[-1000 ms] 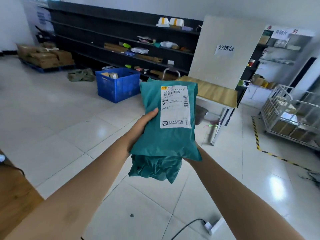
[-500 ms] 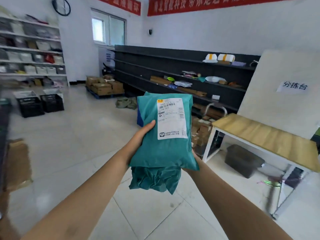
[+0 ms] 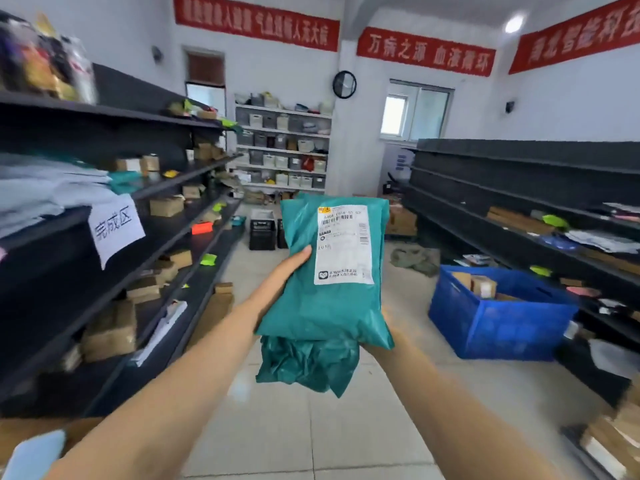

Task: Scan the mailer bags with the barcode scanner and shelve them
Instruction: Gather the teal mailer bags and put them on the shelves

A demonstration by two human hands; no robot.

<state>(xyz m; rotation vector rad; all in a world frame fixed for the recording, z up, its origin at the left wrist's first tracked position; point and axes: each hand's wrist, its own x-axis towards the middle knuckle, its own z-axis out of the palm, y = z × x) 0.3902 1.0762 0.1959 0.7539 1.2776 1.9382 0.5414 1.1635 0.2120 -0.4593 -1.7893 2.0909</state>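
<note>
White walls are carrying 3 red banners under the ceiling, with a round clock hanging beside a window that is letting in daylight. Dark shelves are running along the left and more dark shelving along the right, while a white rack of bins is standing against the far wall. A blue crate is sitting on the pale tiled floor.

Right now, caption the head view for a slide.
Left hand grips stacked teal mailer bags, label up, between dark shelves.
</note>
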